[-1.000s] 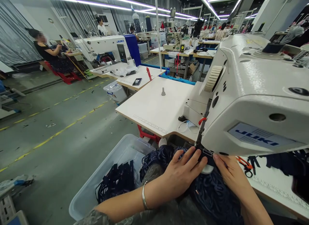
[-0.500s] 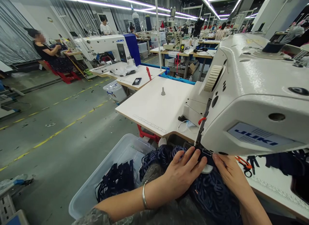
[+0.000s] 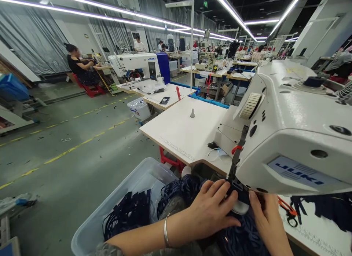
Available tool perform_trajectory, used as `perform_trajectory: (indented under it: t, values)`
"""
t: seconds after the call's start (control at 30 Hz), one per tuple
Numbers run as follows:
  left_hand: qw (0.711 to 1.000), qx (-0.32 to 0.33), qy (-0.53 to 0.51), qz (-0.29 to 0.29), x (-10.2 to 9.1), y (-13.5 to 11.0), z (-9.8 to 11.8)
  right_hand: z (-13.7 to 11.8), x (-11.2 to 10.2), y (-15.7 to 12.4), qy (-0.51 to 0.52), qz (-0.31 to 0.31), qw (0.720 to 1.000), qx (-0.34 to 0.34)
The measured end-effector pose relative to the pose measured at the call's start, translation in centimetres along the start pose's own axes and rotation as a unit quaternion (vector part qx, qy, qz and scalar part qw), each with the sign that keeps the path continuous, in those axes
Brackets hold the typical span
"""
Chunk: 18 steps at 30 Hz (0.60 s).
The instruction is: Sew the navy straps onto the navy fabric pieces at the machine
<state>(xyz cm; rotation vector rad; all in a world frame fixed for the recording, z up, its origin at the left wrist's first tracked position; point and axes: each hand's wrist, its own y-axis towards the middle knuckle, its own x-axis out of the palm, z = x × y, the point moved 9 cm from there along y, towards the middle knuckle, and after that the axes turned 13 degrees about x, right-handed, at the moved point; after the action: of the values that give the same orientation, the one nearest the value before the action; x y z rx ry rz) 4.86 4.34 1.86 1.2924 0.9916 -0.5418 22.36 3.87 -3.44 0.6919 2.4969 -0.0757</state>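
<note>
A dark navy fabric piece [image 3: 243, 193] lies under the needle end of a white JUKI sewing machine [image 3: 299, 146]. On its left side rest the fingertips of my left hand [image 3: 209, 210], palm down, with fingers apart and thumb stretched out. My right hand [image 3: 265, 217] pinches the right edge between thumb and fingers; its fingertips are partly hidden under the machine head. A pale rounded plate [image 3: 240, 207] shows below the fabric. Bundles of looped navy straps [image 3: 239, 237] lie beneath my hands and continue behind my left wrist.
A clear plastic bin [image 3: 110, 201] with navy straps stands at lower left. Orange-handled scissors [image 3: 290, 212] and dark cloth [image 3: 324, 210] lie on the right tabletop. A white table [image 3: 176, 127] extends ahead, with another machine [image 3: 134, 65] beyond. A seated person [image 3: 82, 67] is at far left.
The head view has shifted, so the surroundings sit lower and mostly further right. My left thumb now shows, spread away from the fingers. Both hands stay at the fabric by the needle.
</note>
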Motion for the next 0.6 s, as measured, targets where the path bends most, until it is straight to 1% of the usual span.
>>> perform_trajectory:
  t: [0.03, 0.1, 0.17, 0.2, 0.3, 0.4, 0.5, 0.6]
  values:
    - [0.999, -0.016, -0.041, 0.013, 0.0, 0.0, -0.5, 0.5, 0.0, 0.0, 0.021, -0.005, 0.999, 0.028]
    - [0.986, -0.082, -0.140, 0.038, 0.7, -0.3, -2.2, 1.1, 0.4, -0.1, 0.062, -0.034, 0.995, 0.068]
    - [0.964, -0.147, -0.217, 0.043, 2.5, -0.8, -4.0, 1.0, 0.6, -0.2, 0.083, -0.057, 0.992, 0.075]
    - [0.956, -0.164, -0.239, 0.036, 3.6, -1.0, -4.5, 0.7, 0.5, -0.3, 0.085, -0.061, 0.992, 0.071]
    - [0.953, -0.151, -0.261, -0.007, 7.0, -1.3, -5.0, 0.2, 0.1, -0.6, 0.069, -0.051, 0.994, 0.071]
    - [0.950, -0.151, -0.269, -0.041, 9.4, -2.2, -5.3, 0.1, 0.0, -0.8, 0.062, -0.040, 0.994, 0.080]
    - [0.941, -0.178, -0.279, -0.071, 10.7, -4.0, -6.0, 0.7, 0.2, -0.6, 0.060, -0.027, 0.994, 0.085]
    - [0.922, -0.212, -0.307, -0.104, 11.5, -6.4, -6.6, 1.5, 0.3, 0.0, 0.046, -0.025, 0.996, 0.074]
